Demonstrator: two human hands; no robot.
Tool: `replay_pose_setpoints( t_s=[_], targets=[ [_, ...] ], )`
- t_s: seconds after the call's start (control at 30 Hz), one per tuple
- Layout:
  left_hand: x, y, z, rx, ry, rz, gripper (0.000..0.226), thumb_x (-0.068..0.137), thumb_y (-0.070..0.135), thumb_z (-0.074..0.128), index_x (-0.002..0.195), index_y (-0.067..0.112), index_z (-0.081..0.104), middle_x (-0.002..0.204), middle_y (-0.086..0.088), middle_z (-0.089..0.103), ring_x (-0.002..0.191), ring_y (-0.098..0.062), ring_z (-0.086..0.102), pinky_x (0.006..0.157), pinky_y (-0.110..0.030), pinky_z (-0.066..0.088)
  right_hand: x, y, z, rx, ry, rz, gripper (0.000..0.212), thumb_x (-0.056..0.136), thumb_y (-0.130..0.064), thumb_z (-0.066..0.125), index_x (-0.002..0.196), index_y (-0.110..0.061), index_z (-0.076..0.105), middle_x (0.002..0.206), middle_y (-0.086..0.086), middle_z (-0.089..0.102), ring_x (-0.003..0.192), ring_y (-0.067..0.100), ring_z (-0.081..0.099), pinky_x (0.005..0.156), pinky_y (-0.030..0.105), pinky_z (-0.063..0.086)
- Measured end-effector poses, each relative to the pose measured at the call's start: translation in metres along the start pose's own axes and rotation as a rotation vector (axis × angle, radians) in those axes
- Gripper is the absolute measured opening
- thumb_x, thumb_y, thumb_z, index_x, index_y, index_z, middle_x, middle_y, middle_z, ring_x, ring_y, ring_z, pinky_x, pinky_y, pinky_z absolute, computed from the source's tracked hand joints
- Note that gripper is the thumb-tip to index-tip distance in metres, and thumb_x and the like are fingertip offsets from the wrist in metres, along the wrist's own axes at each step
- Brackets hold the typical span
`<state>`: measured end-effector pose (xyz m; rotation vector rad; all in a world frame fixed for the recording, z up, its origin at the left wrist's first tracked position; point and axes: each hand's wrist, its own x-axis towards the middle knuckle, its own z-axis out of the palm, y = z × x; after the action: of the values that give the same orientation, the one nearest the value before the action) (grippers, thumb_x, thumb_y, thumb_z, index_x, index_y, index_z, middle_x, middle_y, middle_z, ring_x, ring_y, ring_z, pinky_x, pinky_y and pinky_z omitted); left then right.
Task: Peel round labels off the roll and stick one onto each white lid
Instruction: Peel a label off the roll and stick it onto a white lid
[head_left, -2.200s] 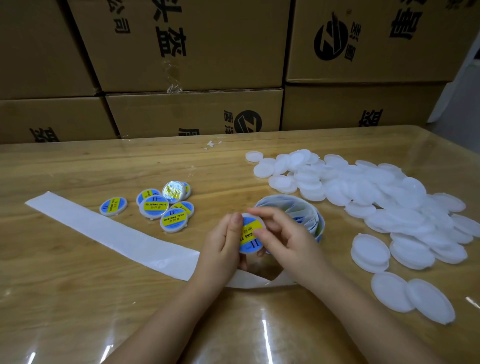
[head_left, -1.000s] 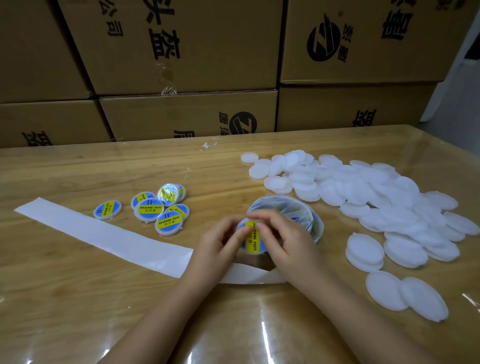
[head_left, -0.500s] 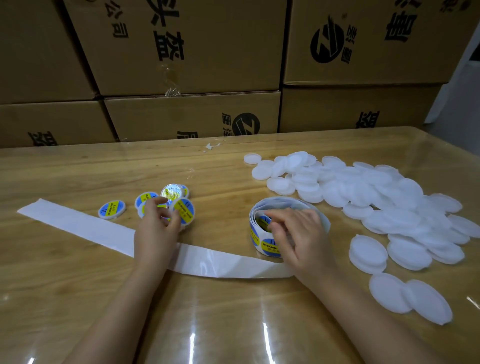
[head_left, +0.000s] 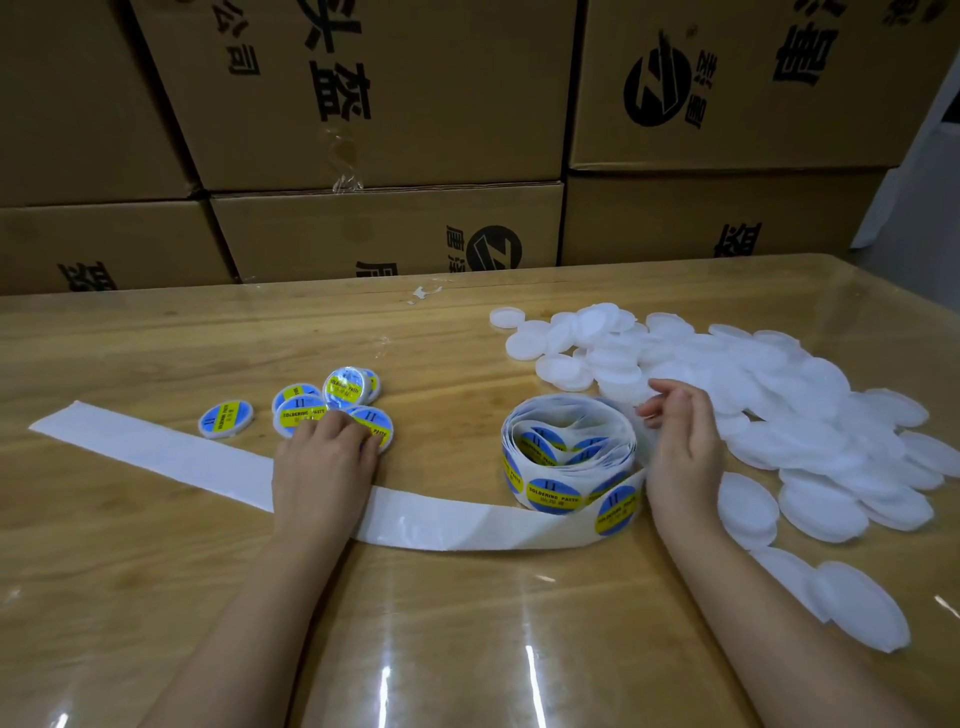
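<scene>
table (head_left: 156, 545): right hand (head_left: 683, 447) now beside roll (head_left: 569, 457)

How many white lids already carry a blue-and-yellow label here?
6 visible: one round labelled lid alone at left, five overlapping in a cluster beside the left hand, whose fingers may hide more.

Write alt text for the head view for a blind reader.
A person's left hand rests on blue-and-yellow labelled white lids on a wooden table; the right hand hovers between a loose roll of round labels and a pile of plain white plastic lids.
</scene>
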<state>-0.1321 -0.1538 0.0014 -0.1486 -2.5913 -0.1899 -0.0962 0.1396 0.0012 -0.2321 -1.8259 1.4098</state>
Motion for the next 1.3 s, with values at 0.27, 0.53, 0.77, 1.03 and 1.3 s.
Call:
replay_pose_setpoints(
  t_s=[0.27, 0.53, 0.77, 1.03, 1.3],
  targets=[
    [-0.005, 0.002, 0.013, 0.047, -0.056, -0.044, 0.024, 0.095, 0.029, 0.051, 0.105, 0.017, 0.070, 0.123, 0.000, 0.063, 0.110, -0.032, 0.055, 0.087, -0.044, 0.036, 0.022, 0.022, -0.001, -0.033, 0.090, 0.299, 0.027, 0.098, -0.013, 0.032, 0.107, -0.022, 0.056, 0.100, -0.008, 0.060, 0.094, 0.009, 0.053, 0.081, 0.025, 0.040],
    [-0.006, 0.032, -0.011, -0.567, -0.016, 0.058, 0.041, 0.093, 0.032, 0.037, 0.096, 0.008, 0.070, 0.106, -0.003, 0.065, 0.099, -0.025, 0.060, 0.084, -0.039, 0.045, 0.020, 0.027, 0.007, -0.083, -0.050, 0.322, 0.023, 0.097, -0.016, 0.034, 0.102, -0.027, 0.053, 0.089, -0.018, 0.060, 0.087, 0.008, 0.058, 0.077, 0.030, 0.044],
    [-0.043, 0.097, -0.028, -0.736, -0.185, 0.416, 0.023, 0.086, 0.045, 0.051, 0.081, 0.023, 0.058, 0.080, 0.017, 0.056, 0.080, 0.001, 0.052, 0.078, -0.024, 0.038, 0.010, 0.012, 0.003, -0.025, -0.076, 0.234, 0.025, 0.099, -0.012, 0.034, 0.105, -0.023, 0.056, 0.094, -0.015, 0.060, 0.092, 0.007, 0.057, 0.073, 0.021, 0.042],
    [-0.047, 0.107, -0.027, -0.986, -0.393, 0.125, 0.005, 0.080, 0.029, 0.057, 0.076, 0.032, 0.059, 0.072, 0.022, 0.058, 0.070, 0.002, 0.053, 0.067, -0.018, 0.042, 0.034, -0.053, -0.028, -0.352, -0.405, 0.059, 0.022, 0.096, -0.017, 0.043, 0.111, -0.024, 0.058, 0.112, -0.005, 0.053, 0.093, 0.006, 0.053, 0.076, 0.022, 0.043],
    [-0.047, 0.111, -0.020, -1.033, -0.349, -0.092, 0.012, 0.086, 0.010, 0.062, 0.081, 0.021, 0.064, 0.077, -0.002, 0.064, 0.064, 0.001, 0.049, 0.064, -0.017, 0.041, -0.003, -0.037, -0.142, -0.972, -0.928, -0.186, 0.049, 0.089, -0.058, 0.047, 0.135, -0.047, 0.034, 0.138, -0.031, 0.026, 0.133, -0.006, 0.017, 0.110, 0.028, 0.004]
  ],
)
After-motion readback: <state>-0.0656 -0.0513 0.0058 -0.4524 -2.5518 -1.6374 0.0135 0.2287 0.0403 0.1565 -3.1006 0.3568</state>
